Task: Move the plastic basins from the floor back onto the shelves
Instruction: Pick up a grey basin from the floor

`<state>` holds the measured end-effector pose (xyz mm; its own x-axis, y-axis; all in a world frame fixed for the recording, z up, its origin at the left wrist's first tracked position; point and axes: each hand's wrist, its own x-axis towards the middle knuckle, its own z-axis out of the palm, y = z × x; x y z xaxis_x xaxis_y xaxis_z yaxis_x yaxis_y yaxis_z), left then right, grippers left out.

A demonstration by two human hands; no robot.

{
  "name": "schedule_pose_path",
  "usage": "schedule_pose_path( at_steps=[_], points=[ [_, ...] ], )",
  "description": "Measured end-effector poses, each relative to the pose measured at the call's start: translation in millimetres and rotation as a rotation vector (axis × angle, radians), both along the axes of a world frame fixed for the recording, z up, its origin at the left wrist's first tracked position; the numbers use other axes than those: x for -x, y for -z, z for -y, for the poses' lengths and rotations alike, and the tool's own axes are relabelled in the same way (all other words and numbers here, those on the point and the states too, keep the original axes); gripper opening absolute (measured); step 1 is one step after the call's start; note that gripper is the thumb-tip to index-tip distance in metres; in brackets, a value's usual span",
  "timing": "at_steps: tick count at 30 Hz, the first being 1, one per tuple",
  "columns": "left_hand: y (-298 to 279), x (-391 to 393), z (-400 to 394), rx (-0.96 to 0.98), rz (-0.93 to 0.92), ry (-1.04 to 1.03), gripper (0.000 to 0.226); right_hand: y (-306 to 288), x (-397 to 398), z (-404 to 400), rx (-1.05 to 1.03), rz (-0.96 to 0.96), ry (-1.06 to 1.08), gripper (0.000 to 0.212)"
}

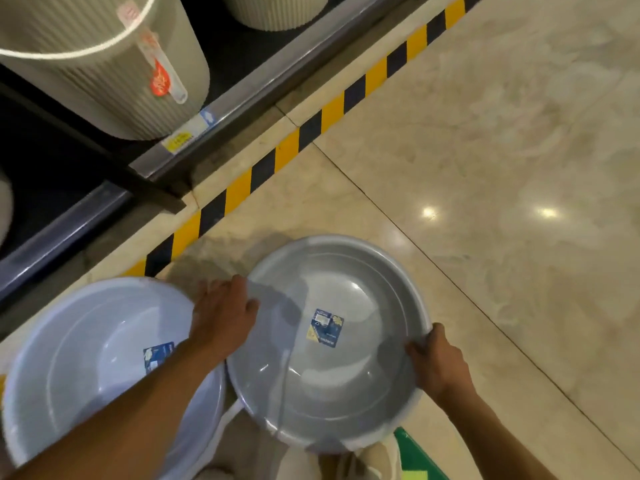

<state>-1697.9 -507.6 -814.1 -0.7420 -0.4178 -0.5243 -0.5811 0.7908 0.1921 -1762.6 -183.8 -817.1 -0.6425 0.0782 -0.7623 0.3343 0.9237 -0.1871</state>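
Fingers of the left hand [221,317] curl closed over the near-left rim of the grey basin [346,393]; the right hand [438,358] clamps the opposite rim, thumb inside. The basin sits low over the floor [485,150], whether touching it is unclear. A second, pale blue basin [86,358] beside it is partly hidden by the forearm. Two ribbed bins [104,81] stand on the shelf [194,133], both cropped.

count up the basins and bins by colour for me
Grey basin, held at its rim by the left hand and right hand: 1
Pale blue basin beside it: 1
Beige ribbed bins on the shelf, one near, one partly cut off at the top: 2
Total: 4
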Motion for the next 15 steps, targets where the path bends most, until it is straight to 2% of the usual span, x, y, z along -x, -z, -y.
schedule_pose_path(
  at_steps=[5,10,15],
  points=[
    [-47,-14,4,0.01,-0.075,-0.015,0.03,-51,8,3,-0.018,-0.113,-0.105,0.028],
    [-123,-48,16,-0.02,-0.059,-0.249,0.035,-137,25,38,0.041,-0.209,-0.274,0.026],
    [-183,-127,56,-0.01,-0.074,-0.427,0.035,-202,19,110,0.094,-0.258,-0.476,0.026]
  ],
)
